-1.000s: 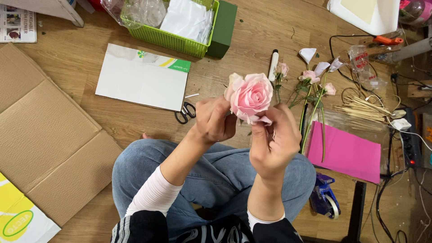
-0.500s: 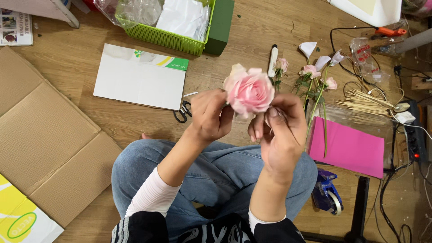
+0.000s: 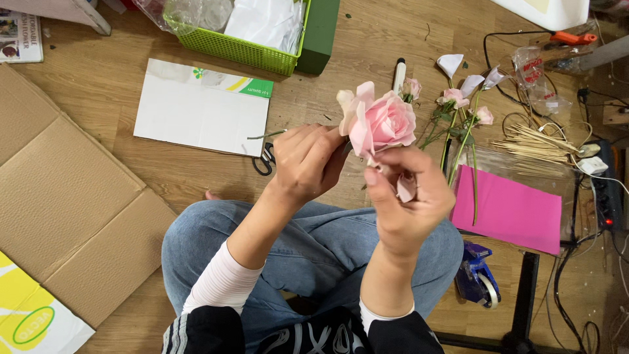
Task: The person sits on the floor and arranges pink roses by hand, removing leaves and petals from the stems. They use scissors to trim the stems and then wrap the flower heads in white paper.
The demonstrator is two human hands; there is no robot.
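Observation:
A large pink paper rose [image 3: 382, 122] is held up over my lap. My left hand [image 3: 306, 160] grips it from the left, with a thin green stem end sticking out to the left of the fist. My right hand [image 3: 407, 200] pinches a loose pink petal [image 3: 406, 188] just below the bloom, fingers touching the rose's underside. I sit cross-legged in blue jeans on a wooden floor.
Black scissors [image 3: 264, 159] lie by a white sheet [image 3: 200, 108]. Small pink flowers on stems [image 3: 458, 111], a magenta paper sheet [image 3: 508, 210], wooden sticks [image 3: 534, 145], a blue tape dispenser [image 3: 477, 282] and cables are at right. A green basket [image 3: 226, 42] is behind; flattened cardboard [image 3: 65, 196] lies left.
Both hands have shifted the rose slightly; my right hand has dropped from beside the bloom to just under it, now pinching a petal there.

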